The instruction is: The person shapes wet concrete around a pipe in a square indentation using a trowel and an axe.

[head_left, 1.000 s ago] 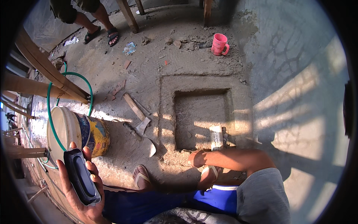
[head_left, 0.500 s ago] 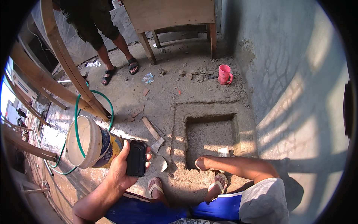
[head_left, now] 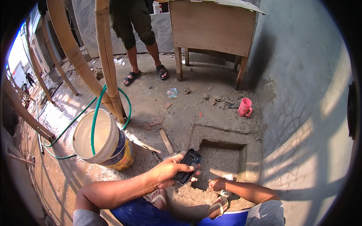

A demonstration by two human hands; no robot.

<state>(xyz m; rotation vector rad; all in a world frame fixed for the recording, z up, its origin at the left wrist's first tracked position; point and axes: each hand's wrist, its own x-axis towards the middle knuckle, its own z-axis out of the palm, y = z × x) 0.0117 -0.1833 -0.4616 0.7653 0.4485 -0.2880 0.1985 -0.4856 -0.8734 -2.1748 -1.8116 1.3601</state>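
My left hand (head_left: 177, 169) is wrapped round a black rectangular object (head_left: 189, 162) with a recessed oblong face, held over the left edge of the square concrete pit (head_left: 220, 156). My right hand (head_left: 216, 184) is low at the pit's near edge, fingers curled; whatever they may hold is hidden. A pale block (head_left: 228, 177) lies just above it. A wooden-handled tool (head_left: 166, 140) lies left of the pit, partly hidden behind my left hand.
A bucket (head_left: 93, 132) with a green hose (head_left: 126, 100) stands left, beside leaning bamboo poles (head_left: 105, 37). Another person (head_left: 134, 22) stands beyond. A wooden table-like stand (head_left: 211, 26) is at the back; a pink mug (head_left: 244, 107) sits near the grey wall (head_left: 309, 94).
My left hand has moved rightward from beside the bucket toward the pit, still holding the black object. The view has tilted up, showing more of the stand and the other person.
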